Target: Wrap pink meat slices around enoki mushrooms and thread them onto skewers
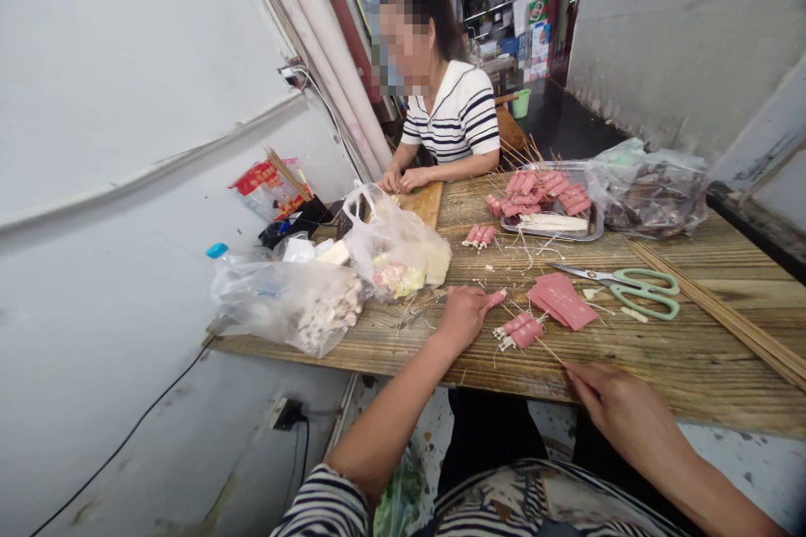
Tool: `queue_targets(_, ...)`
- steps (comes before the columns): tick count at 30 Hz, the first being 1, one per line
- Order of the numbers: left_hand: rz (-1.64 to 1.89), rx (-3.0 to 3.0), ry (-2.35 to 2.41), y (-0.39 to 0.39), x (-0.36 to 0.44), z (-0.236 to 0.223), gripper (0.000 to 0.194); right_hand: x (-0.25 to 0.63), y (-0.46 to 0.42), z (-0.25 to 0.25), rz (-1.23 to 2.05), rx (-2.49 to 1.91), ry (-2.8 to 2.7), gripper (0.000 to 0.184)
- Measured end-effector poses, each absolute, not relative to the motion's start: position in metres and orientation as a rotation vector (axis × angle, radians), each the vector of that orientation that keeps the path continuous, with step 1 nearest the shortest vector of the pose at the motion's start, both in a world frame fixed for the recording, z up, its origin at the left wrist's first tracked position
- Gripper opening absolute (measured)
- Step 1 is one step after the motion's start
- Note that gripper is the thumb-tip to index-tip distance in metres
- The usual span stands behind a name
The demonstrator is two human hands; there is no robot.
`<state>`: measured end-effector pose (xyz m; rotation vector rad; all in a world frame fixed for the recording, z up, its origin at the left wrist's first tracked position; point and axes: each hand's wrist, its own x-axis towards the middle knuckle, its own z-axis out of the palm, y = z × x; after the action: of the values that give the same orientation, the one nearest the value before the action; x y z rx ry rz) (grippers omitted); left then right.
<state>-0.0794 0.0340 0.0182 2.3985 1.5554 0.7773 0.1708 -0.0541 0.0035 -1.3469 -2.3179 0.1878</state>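
My left hand (464,317) is closed on a small pink meat roll (496,299), with a pale enoki end showing. My right hand (614,396) pinches the near end of a thin wooden skewer (552,350). Farther along that skewer sit pink rolls (521,330) with white enoki mushroom tips sticking out. Between and beyond my hands lies a stack of flat pink meat slices (562,300). Scissors with green handles (646,285) rest open to the right of the slices.
Plastic bags of mushrooms (327,310) and other food (403,256) stand at the left. A tray (597,228) holds finished skewers, beside a dark-filled bag (655,193). Bare skewers (724,310) lie at right. Across the wooden table, a person (450,117) works at a cutting board (425,203).
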Motion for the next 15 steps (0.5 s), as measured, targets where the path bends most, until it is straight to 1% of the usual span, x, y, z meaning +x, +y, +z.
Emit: queue_targets(15,0.739,2.391,1.555,0.0339,-0.0808,0.0198,0.03,0.1658,-0.0526,0.0061,0.221,-1.383,-2.333,0.031)
